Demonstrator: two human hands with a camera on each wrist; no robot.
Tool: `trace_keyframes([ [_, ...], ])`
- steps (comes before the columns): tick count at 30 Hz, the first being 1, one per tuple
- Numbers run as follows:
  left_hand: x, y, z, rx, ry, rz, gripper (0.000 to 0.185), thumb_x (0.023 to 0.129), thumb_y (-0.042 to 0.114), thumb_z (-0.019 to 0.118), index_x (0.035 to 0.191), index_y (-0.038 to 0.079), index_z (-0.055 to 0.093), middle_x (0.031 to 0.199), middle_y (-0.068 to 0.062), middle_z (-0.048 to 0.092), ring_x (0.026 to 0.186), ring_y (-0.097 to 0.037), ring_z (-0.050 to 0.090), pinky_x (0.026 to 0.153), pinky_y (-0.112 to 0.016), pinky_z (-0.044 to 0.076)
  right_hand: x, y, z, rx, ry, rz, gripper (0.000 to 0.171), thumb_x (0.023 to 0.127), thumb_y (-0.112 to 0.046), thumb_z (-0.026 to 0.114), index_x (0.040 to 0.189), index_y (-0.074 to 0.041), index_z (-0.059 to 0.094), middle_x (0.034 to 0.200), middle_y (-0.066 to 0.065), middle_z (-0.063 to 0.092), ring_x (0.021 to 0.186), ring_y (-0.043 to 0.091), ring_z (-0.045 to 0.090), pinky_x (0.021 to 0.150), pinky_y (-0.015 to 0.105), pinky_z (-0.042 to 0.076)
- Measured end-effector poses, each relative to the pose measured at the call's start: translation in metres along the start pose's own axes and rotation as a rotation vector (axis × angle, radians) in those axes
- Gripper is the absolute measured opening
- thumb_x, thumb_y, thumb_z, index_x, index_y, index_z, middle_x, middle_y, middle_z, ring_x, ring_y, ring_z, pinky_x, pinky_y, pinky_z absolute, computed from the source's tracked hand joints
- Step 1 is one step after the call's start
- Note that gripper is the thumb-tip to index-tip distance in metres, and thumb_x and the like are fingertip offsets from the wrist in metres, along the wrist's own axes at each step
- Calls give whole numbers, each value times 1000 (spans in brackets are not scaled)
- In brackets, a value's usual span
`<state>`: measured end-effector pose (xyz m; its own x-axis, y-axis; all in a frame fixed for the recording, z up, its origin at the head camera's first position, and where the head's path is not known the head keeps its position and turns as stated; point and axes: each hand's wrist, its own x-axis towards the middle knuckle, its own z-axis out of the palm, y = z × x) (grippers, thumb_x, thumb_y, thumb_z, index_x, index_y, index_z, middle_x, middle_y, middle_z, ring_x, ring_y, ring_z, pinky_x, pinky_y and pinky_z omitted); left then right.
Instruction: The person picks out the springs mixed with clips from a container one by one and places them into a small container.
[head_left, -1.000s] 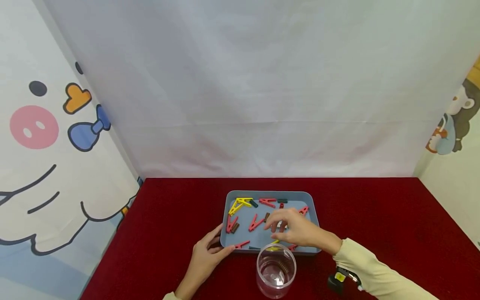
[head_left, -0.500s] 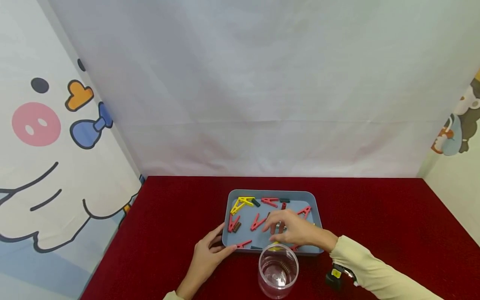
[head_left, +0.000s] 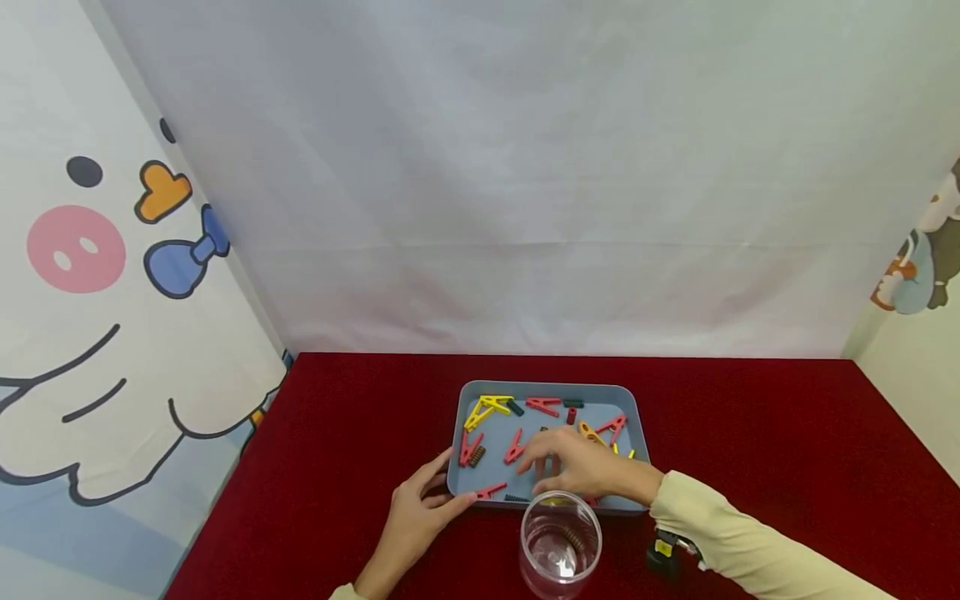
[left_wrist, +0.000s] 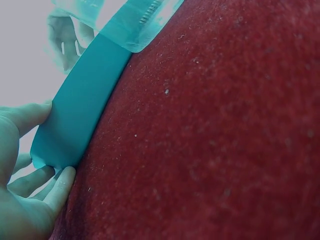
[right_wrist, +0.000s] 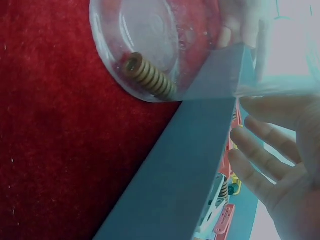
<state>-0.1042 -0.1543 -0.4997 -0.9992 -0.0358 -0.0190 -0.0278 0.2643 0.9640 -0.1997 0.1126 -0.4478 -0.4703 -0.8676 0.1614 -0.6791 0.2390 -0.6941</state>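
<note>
My left hand (head_left: 412, 517) grips the front left corner of a shallow grey-blue tray (head_left: 498, 435), thumb on its front wall and fingers round the side. Over the tray's front middle hovers my right hand (head_left: 576, 463), its fingers loosely bent and spread with nothing visible between them. Near its fingertips lies a red plastic clip (head_left: 514, 448); a yellow clip (head_left: 591, 433) shows just behind the hand. Some parts under the palm are hidden. In front of the tray stands a clear plastic cup (head_left: 559, 546), holding a brown coil spring (right_wrist: 152, 79).
More red and yellow clips lie scattered about the tray, among them a yellow pair (head_left: 480, 410) at the back left. Brown, dark green (head_left: 573, 403) and red springs are mixed in. Dark red cloth (head_left: 360, 425) covers the table, with a pale curtain (head_left: 525, 292) behind.
My right hand has drifted slightly left and toward the tray's front, uncovering yellow parts on the right. My left hand keeps its hold on the corner. The head view has shifted a little.
</note>
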Motion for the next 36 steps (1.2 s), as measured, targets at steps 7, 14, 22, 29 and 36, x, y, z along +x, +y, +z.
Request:
trace_keyframes([
  [7,0,0,-1,-17,-7,2,71,88,22,84,151,8,53,142,-20,59,123,-33,63,86,-28,60,4,5,4,-19,-18,-24,23,85,0,82,107,-3,79,106,10,74,81,14,70,66,19,56],
  [14,-1,1,-2,-18,-7,7,70,88,22,84,151,10,54,141,-19,60,121,-32,63,86,-27,59,6,5,6,-8,-73,3,25,86,0,81,111,-3,77,108,10,73,86,15,68,68,18,56],
  [22,-1,0,-1,-28,-6,11,70,89,21,83,151,9,53,141,-20,59,122,-33,63,86,-28,59,12,5,9,-6,-123,-23,22,88,2,78,110,-3,78,108,10,74,86,15,69,69,17,55],
  [29,-1,-1,-1,-30,-5,19,70,89,20,83,151,8,53,141,-20,59,121,-33,63,85,-26,59,18,7,11,-34,-179,-42,24,86,7,77,108,-3,78,105,9,75,86,12,69,71,17,55],
  [36,0,-2,0,-33,-2,25,69,89,18,83,150,8,53,140,-20,60,121,-34,63,84,-24,58,24,10,14,-46,-217,-24,27,86,9,74,109,-5,78,104,6,75,82,5,67,72,15,54],
])
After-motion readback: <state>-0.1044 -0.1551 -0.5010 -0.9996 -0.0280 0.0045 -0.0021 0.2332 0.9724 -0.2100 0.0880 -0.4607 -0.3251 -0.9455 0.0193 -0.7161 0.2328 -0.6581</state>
